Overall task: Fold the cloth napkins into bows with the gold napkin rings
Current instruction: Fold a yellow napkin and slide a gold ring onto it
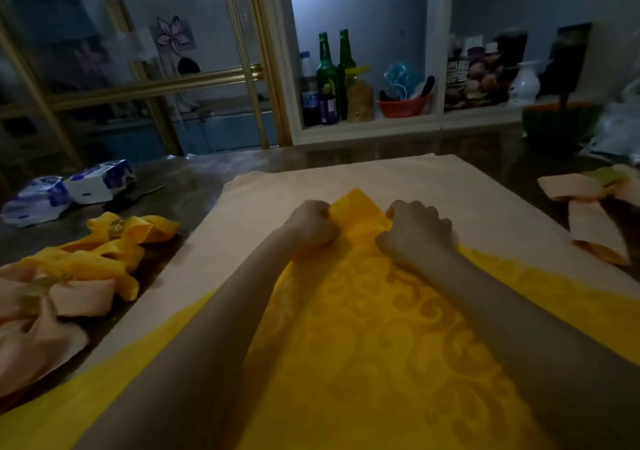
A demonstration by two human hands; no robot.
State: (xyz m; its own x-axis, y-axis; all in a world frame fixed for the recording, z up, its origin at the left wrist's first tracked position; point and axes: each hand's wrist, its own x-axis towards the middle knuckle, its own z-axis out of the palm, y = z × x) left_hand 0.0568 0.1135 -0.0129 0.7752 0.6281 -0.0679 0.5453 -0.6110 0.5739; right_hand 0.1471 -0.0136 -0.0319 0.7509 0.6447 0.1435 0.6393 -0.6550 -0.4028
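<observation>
One yellow napkin (pixel 363 311) lies flat on a peach cloth (pixel 450 186), far corner folded over. Left hand (pixel 313 224) and right hand (pixel 415 231) both pinch that fold, each grip clenched on fabric. Finished yellow bow (pixel 114 241) and peach bow (pixel 52 297) sit on the bench (pixel 207 169), left side

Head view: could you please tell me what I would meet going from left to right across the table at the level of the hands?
yellow bow → left hand → folded corner of the yellow napkin → right hand → peach napkin
</observation>
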